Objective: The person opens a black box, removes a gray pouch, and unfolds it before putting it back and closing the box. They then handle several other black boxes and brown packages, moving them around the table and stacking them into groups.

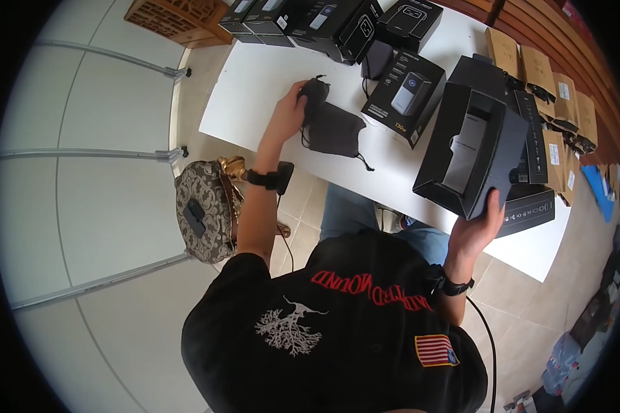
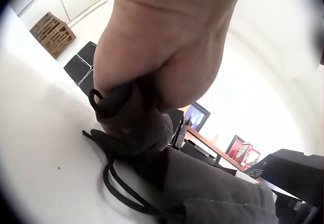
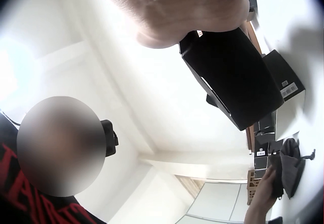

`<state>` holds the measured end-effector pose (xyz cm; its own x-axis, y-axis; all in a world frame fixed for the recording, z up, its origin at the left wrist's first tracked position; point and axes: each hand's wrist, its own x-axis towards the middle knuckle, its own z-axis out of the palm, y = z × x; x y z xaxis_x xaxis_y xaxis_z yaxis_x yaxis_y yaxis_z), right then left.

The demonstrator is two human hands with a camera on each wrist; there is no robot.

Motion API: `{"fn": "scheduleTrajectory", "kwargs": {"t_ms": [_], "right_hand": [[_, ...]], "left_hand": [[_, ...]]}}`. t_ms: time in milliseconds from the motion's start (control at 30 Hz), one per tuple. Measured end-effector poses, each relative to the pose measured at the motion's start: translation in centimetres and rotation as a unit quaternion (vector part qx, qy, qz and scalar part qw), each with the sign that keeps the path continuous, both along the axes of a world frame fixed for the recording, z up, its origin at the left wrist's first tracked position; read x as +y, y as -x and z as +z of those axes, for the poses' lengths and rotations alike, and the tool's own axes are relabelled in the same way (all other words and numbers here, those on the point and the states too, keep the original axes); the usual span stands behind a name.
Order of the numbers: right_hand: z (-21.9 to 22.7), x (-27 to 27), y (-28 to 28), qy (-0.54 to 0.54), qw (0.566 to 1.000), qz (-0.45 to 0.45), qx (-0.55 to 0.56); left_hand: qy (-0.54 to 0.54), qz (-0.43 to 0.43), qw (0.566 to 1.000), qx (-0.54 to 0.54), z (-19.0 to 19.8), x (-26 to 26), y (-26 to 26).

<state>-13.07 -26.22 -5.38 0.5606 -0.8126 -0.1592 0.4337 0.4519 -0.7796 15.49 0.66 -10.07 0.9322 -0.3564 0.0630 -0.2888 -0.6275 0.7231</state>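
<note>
My left hand (image 1: 287, 113) grips a small dark grey drawstring pouch (image 1: 315, 95) over the left part of the white table (image 1: 248, 82). Right beside it, a second grey pouch (image 1: 334, 131) lies flat, its black cord trailing toward the table's front edge. In the left wrist view the fingers are curled into the cloth of the held pouch (image 2: 134, 120), mostly hidden behind the palm. At the right, my right hand (image 1: 479, 224) holds an open black box (image 1: 437, 162) by its near end, thumb against the side. A pale inner panel (image 1: 467, 144) shows through its opening.
Between the hands lies a black printed box (image 1: 406, 96) with a device pictured on it. More black boxes (image 1: 331, 27) and another dark pouch (image 1: 377, 60) are behind. Brown paper packets (image 1: 503, 51) line the right edge. A patterned bag (image 1: 203, 186) sits left of the table.
</note>
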Motion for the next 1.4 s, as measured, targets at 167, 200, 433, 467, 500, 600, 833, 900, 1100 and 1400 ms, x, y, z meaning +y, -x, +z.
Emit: {"fn": "scheduleTrajectory", "kwargs": {"t_ms": [167, 200, 433, 467, 500, 600, 833, 900, 1100, 1400], "right_hand": [[-0.3, 0.0, 0.1, 0.006, 1.0, 0.015, 0.004], [-0.3, 0.0, 0.1, 0.006, 1.0, 0.014, 0.003], [-0.1, 0.0, 0.0, 0.001, 1.0, 0.0, 0.006], [-0.1, 0.0, 0.0, 0.002, 1.0, -0.004, 0.008], [-0.1, -0.1, 0.0, 0.003, 1.0, -0.002, 0.008], [-0.2, -0.2, -0.1, -0.001, 1.0, 0.012, -0.004], [-0.6, 0.2, -0.4, 0.015, 1.0, -0.022, 0.007], [-1.1, 0.4, -0.5, 0.024, 1.0, -0.006, 0.014], [-0.4, 2.2, -1.8, 0.09, 0.996, 0.019, 0.007], [0.4, 3.3, -1.4, 0.291, 0.954, -0.039, 0.067]], "left_hand": [[-0.049, 0.002, 0.985, -0.168, -0.7, 0.4, -1.6], [-0.049, 0.001, 0.984, -0.169, -0.3, 0.2, -1.3], [-0.159, 0.07, 0.969, -0.176, 2.6, -0.9, 1.6], [-0.191, 0.049, 0.964, -0.179, 3.1, -1.1, 1.8], [-0.19, 0.051, 0.964, -0.178, 2.9, -1.0, 1.5], [-0.219, 0.046, 0.968, -0.109, 1.9, -0.2, 0.0], [0.365, 0.045, 0.924, 0.109, 11.5, -3.8, 5.5], [0.437, -0.011, 0.878, 0.197, 14.4, -6.9, 10.1], [0.313, -0.19, 0.927, 0.083, 10.5, -15.4, 15.3], [0.14, -0.089, 0.972, -0.168, 9.5, -15.1, 15.0]]}}
